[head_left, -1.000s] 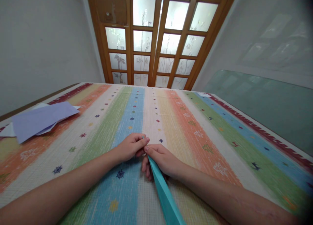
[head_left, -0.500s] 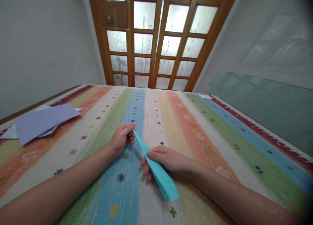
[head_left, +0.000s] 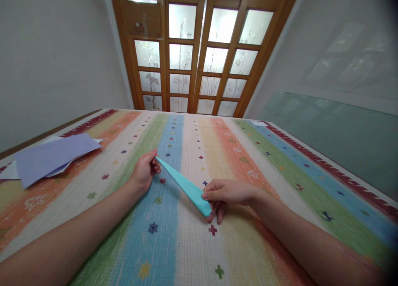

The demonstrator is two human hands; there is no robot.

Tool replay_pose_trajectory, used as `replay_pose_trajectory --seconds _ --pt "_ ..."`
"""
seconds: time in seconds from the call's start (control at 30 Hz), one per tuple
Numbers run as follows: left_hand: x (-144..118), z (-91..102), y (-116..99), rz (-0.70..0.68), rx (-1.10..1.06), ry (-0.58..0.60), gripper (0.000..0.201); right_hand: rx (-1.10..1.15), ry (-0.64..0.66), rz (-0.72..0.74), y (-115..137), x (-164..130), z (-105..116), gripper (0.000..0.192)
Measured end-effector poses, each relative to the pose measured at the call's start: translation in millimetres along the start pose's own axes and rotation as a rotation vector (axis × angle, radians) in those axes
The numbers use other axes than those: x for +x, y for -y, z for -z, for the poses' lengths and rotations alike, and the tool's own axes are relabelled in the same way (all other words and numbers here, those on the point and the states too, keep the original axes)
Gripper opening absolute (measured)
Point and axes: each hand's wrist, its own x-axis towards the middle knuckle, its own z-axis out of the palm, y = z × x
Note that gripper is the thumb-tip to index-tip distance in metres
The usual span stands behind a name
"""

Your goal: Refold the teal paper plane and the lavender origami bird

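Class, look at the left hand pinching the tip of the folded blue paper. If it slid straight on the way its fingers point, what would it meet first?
The left hand points rightward along the folded blue paper, so it would probably reach the right hand first.

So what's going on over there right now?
A person is working a long, narrow folded piece of turquoise paper with both bare hands over a striped mat. The left hand pinches the pointed far tip, and the right hand grips the wider near end, so the strip is stretched between them, slanting across the blue and cream stripes. A loose stack of lavender and white sheets lies off at the mat's left edge, untouched.
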Motion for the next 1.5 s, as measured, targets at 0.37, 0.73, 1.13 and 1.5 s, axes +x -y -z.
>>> replay_pose_trajectory --seconds 0.37,0.73,1.13,1.5 --pt "-3.4 0.2 7.4 -0.097 0.162 0.007 0.04 -0.168 -0.111 0.063 9.8 -31.0 40.3 0.041" --pt "4.3 10.4 10.6 -0.334 0.474 -0.169 0.032 -0.024 -0.083 -0.005 -11.1 -36.0 71.1 0.039" --pt "-28.2 -6.8 9.5 -0.778 1.178 0.382 0.011 0.103 0.001 0.072 -25.5 -33.3 74.5 0.039" --pt "-30.2 -5.9 15.4 -0.558 1.164 0.546 0.014 0.034 -0.518 0.093 -15.2 -25.5 80.9 0.035"
